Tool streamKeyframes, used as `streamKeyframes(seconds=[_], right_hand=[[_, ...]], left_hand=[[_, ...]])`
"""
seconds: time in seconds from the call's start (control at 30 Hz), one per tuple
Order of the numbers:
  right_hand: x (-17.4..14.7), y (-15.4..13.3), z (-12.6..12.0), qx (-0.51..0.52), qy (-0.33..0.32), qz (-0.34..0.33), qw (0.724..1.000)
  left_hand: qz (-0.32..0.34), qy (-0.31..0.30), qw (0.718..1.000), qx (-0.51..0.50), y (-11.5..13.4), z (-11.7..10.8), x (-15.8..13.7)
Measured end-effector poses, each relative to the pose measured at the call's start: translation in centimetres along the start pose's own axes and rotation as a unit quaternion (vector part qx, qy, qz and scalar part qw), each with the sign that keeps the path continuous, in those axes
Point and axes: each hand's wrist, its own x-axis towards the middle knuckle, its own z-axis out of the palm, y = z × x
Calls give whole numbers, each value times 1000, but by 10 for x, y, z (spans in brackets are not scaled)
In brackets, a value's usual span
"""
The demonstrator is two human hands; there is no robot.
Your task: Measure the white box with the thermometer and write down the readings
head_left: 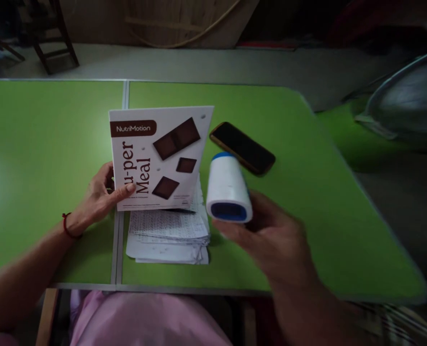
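My left hand (100,197) is closed on the left side of a flat white NutriMotion pack (170,144), with its thumb across the front. Dark chocolate-like squares and brown lettering are printed on the pack, which is held up over the papers. Whether it is a box or a booklet I cannot tell. In my right hand (271,230) is a tapered white-and-blue object (228,185), gripped from its right side, with an oval blue recess toward me. Some fingers are hidden behind it. Beneath the pack lies a stack of handwritten papers (168,240), partly covered.
A dark phone (244,146) lies on the green table (307,192) beyond my right hand. A metal seam (117,254) crosses the table left of the papers. Past the table stand a wooden chair (54,41) and, at right, a blurred green and grey item (364,129).
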Motion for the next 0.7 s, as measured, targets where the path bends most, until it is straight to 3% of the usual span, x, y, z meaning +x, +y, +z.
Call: streamKeyframes(seconds=[0.07,0.13,0.27,0.4,0.5,0.6,0.7], right_hand=[[24,12,-20,-137,30,-85,986],[47,26,-31,-231,4,-158,960],[73,54,-33,-302,-26,-251,919],[75,68,-26,-336,-40,-279,899],[71,60,-22,-358,-27,-304,882],[63,38,-16,-358,-4,-373,856],[50,17,-1,-349,-66,-426,832]], left_hand=[[8,17,1000,-11,1,1,1],[16,42,999,-4,1,-1,2],[56,94,993,45,-8,-7,6],[69,106,988,92,-21,-15,11],[59,82,988,114,-23,-20,12],[67,58,987,137,-19,-23,14],[54,28,987,148,-11,-26,16]])
